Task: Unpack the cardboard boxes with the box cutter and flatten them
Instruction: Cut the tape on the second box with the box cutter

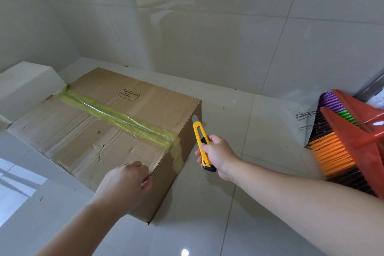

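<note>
A closed brown cardboard box (87, 131) lies on the tiled floor, its top seam sealed by a strip of yellowish tape (116, 115) that runs over the near right edge. My left hand (126, 183) rests on the box's near top edge with its fingers curled. My right hand (218, 156) grips a yellow box cutter (201, 143) just right of the box. The cutter's short blade is out and points at the box's far right corner.
A red broom and dustpan with orange, purple and green bristles (351, 141) lean at the right by the wall. A white block (27, 87) stands behind the box at the left. Glossy tiled walls close the back; tiled floor (228, 224) spreads in front.
</note>
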